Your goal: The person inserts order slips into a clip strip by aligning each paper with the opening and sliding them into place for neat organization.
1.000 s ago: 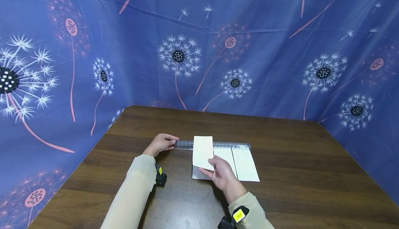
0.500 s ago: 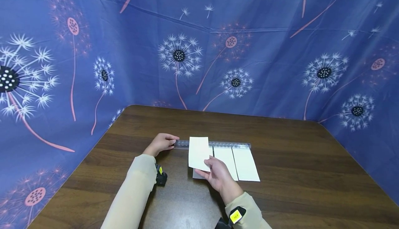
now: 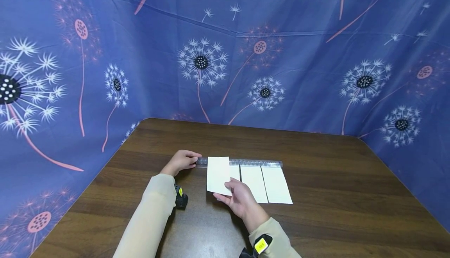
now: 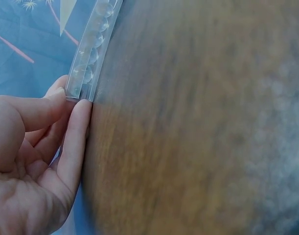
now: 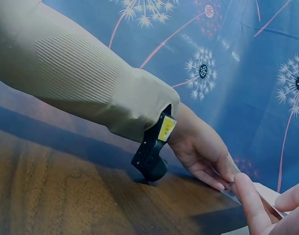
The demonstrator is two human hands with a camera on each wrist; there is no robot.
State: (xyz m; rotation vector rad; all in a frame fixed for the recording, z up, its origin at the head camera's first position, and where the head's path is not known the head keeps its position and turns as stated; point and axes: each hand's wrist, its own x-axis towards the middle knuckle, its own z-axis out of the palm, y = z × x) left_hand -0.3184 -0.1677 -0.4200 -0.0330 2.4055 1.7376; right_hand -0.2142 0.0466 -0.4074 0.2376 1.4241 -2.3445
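In the head view my left hand (image 3: 181,161) pinches the left end of a long clear plastic strip (image 3: 256,163) with rounded ridges inside. The left wrist view gives that strip (image 4: 93,54) close up, its end between the thumb and fingers of my left hand (image 4: 39,156). My right hand (image 3: 242,201) holds a white card (image 3: 218,175) by its lower right corner, thumb on top. That card covers part of the strip and much of a white card (image 3: 234,172) below it. Two more white cards, a middle one (image 3: 254,184) and a right one (image 3: 277,185), lie side by side against the strip.
The brown wooden table (image 3: 334,180) carries everything. Behind it and along its sides hangs a blue cloth (image 3: 309,74) printed with dandelions. A black wrist device (image 3: 181,198) sits on the left sleeve, and another (image 3: 260,246) on the right.
My right hand has moved left and slightly toward me with the held white card, baring more of the leftmost card beneath. My left hand and the plastic strip have stayed put.
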